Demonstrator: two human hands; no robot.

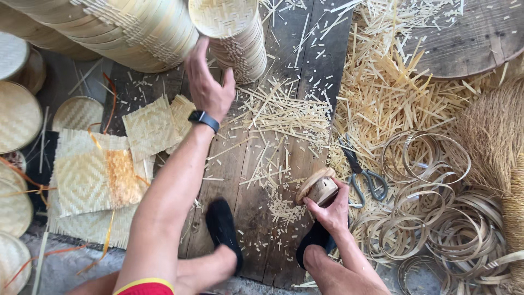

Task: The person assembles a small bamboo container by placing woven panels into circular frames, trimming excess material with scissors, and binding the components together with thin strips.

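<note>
The person is sitting low over a dark plank floor [273, 180], both feet in black slippers [222, 229] planted at the near edge. Open room is lying mainly in the middle strip of planks between the two arms, though it is dusted with short bamboo offcuts [278, 114]. To the left, flat woven mats [93, 175] are crowding the floor, with round woven lids [16, 114] lining the left edge. To the right, coiled bamboo hoops [436, 207] and a heap of long shavings [393, 82] are closing off that side, and a pair of scissors [363, 175] is lying just beside the right hand.

The left hand [206, 87] is reaching far, arm stretched nearly straight, a black smartwatch [203, 119] on the wrist. Its fingers are extending upward, spread loosely and open, the fingertips touching the near face of a stack of small woven lids [234, 38] at the far edge. A larger leaning stack of woven lids [114, 27] is sitting just left of that hand.

The right hand [330, 210] is staying near, elbow bent, wrist turned so the palm is facing left. Its fingers are curling closed around a small round bamboo basket [318, 187], thumb pressing on the near side. The basket is being held just above the planks, right of centre, tilted on its side; its short axis is running from near right to far left, with the woven flat face pointing up and left.
</note>
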